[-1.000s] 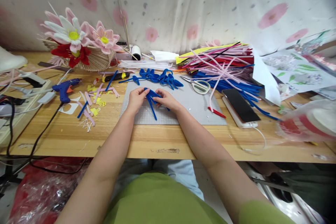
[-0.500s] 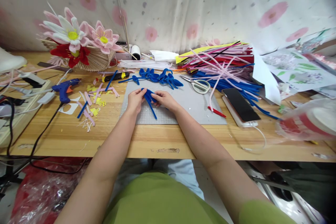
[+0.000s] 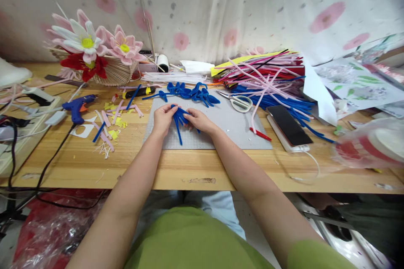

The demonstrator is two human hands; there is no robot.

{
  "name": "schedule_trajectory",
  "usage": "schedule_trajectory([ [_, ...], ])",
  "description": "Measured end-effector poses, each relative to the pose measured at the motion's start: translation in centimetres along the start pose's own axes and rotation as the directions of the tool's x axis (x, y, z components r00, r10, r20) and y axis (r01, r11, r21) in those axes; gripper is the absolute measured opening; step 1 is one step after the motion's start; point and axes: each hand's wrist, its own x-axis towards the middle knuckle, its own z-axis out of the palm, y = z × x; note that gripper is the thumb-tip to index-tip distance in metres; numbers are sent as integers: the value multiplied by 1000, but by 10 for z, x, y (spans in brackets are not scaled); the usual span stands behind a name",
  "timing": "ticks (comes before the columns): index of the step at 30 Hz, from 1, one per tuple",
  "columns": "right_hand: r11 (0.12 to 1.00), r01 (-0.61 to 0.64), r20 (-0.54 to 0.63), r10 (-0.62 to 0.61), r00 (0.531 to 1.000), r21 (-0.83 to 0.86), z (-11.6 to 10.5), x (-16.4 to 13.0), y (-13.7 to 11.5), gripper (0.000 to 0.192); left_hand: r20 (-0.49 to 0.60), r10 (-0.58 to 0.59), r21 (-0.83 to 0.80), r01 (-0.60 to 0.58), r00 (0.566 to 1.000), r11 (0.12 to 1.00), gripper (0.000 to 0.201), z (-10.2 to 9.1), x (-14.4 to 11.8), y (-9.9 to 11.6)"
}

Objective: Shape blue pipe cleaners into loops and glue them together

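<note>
Blue pipe cleaners (image 3: pixel 179 122) are pinched between my two hands above the grey cutting mat (image 3: pixel 233 134), their loose ends fanning out toward me. My left hand (image 3: pixel 163 119) grips the bunch at its upper left end, thumb and fingers closed. From the other side my right hand (image 3: pixel 199 120) closes on the same bunch; some of its fingertips are hidden behind the strands. Just beyond the hands lie several curled blue pipe-cleaner pieces (image 3: pixel 189 91). Scissors (image 3: pixel 238 101) rest on the mat to the right of them.
A blue glue gun (image 3: pixel 77 107) and scraps (image 3: pixel 110 124) lie left, near pipe-cleaner flowers (image 3: pixel 88 44). Bundled pipe cleaners (image 3: pixel 265 71) fill the back right. A phone (image 3: pixel 290 126) sits right of the mat, with a bagged cup (image 3: pixel 372 145) beyond it.
The blue strands in my hands have spread wider, with one end now showing below my right hand. Both hands have shifted slightly; the other things lie as before.
</note>
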Motion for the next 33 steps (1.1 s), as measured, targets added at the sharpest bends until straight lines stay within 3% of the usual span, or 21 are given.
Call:
schedule_trajectory([
  [6, 997, 14, -40, -11, 999, 71, -3, 3, 5, 10, 40, 66, 103, -69, 997, 992, 30, -3, 2, -3],
  [10, 994, 24, -39, -20, 999, 105, -3, 3, 6, 16, 39, 30, 71, -32, 999, 997, 31, -1, 0, -2],
  [17, 994, 81, -23, -79, 997, 75, -2, 6, 7, 10, -10, -19, -20, 19, 1000, 1000, 30, -1, 0, 1],
  [22, 968, -109, 95, 90, 991, 226, 3, 3, 3, 19, -22, -19, -108, 16, 1000, 994, 26, 1, 1, -1],
  [25, 961, -158, 130, 131, 983, 226, 8, 2, 2, 21, -58, 18, -109, -24, 998, 994, 24, 4, -1, -1],
  [30, 997, -21, -4, 22, 1000, 75, 14, 5, 4, 23, -132, 39, -122, -55, 990, 991, 23, 10, -2, -1],
  [33, 994, 5, 19, -7, 1000, 107, 16, 8, 6, 17, -158, 49, -152, -73, 986, 986, 22, 11, -2, -2],
])
